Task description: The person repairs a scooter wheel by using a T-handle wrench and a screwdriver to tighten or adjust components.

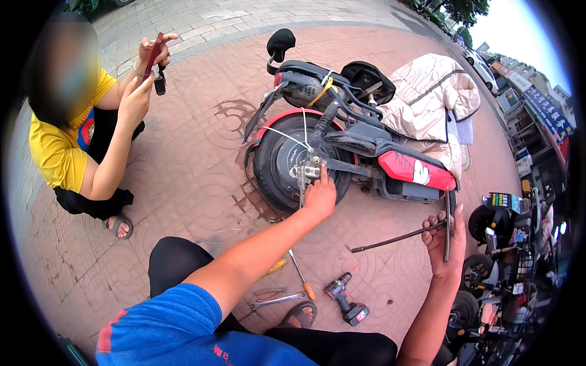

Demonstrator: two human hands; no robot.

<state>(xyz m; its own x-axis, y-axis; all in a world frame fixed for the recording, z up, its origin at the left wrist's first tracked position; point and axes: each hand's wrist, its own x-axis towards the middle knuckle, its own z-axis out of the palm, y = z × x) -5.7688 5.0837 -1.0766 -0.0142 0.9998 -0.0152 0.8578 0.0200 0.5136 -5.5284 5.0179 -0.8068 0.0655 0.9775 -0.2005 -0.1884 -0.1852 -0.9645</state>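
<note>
On the reddish paving [198, 165] I see a black-and-red scooter [357, 141], its front largely hidden by a pale quilted cover [421, 91], the left hand [320, 195] pointing to its rear hub [311, 154], its curled fingers' contents impossible to tell, the right hand [441, 245] gripping dark metal rods [400, 236].

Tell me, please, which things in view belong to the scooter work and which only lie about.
Likely part of the job:
red-and-black scooter, left hand at its rear wheel
T-shaped metal tool, in the right hand
cordless drill, wrench, orange-handled screwdriver, close by

Probably just lying about:
beige padded cover, at the scooter's front
parked scooters, off right
</note>
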